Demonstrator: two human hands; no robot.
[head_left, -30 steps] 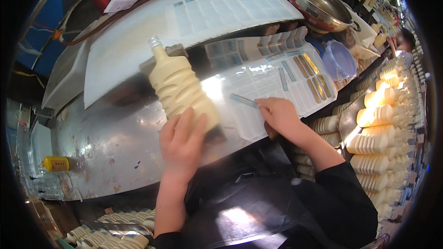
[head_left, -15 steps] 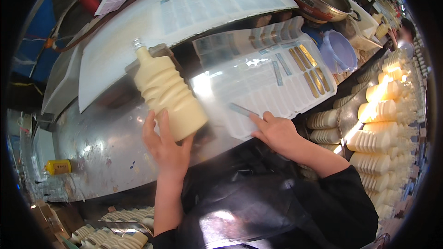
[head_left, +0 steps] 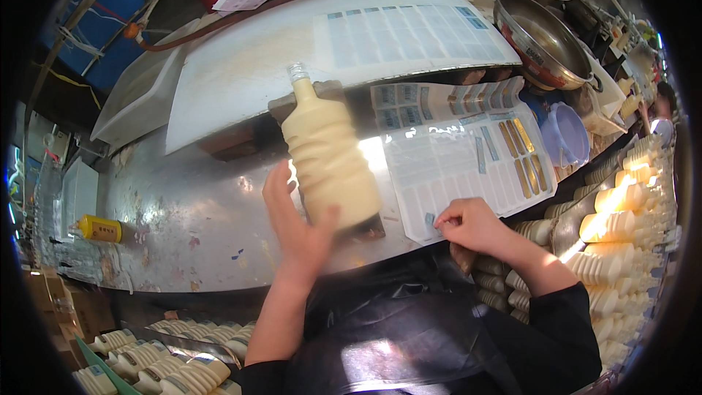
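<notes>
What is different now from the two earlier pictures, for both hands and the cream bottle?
The left hand shifted its fingers from the front of the cream bottle to its left side. The right hand drew toward the near edge of the white sheet; only a short blue piece shows at its fingertips, where a longer strip stuck out. The bottle, gold strips and lilac bucket stayed.

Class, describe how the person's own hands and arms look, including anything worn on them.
The left hand and right hand are bare, without gloves. The forearms show no watch or bracelet, and plain black sleeves begin farther up.
</notes>
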